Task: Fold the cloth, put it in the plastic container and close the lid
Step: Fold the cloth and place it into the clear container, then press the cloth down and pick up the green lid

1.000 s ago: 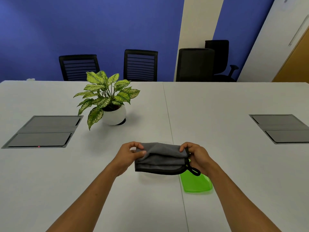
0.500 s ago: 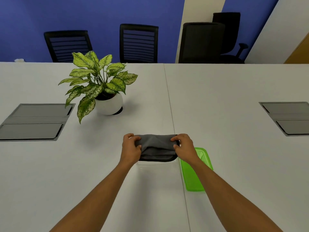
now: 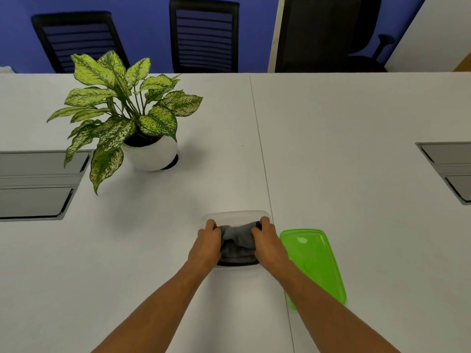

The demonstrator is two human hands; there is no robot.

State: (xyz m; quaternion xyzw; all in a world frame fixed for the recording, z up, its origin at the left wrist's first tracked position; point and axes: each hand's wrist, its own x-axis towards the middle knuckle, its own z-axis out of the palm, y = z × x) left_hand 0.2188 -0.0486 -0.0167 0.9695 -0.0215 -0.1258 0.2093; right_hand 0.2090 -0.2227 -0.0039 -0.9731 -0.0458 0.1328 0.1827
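Observation:
The folded grey cloth (image 3: 237, 244) sits bunched inside the clear plastic container (image 3: 237, 214) on the white table. My left hand (image 3: 206, 247) grips the cloth's left end and my right hand (image 3: 267, 243) grips its right end, both pressing it down into the container. The hands hide the container's side walls; only its far rim and a strip of its near edge show. The green lid (image 3: 314, 261) lies flat on the table just right of the container, partly under my right forearm.
A potted plant (image 3: 132, 118) in a white pot stands at the back left. Grey cable hatches are set into the table at the far left (image 3: 35, 184) and far right (image 3: 451, 169). Black chairs (image 3: 204, 34) line the far edge.
Both hands have lowered the folded cloth from above the table down into the clear container, and moved closer together. The camera has tilted further down.

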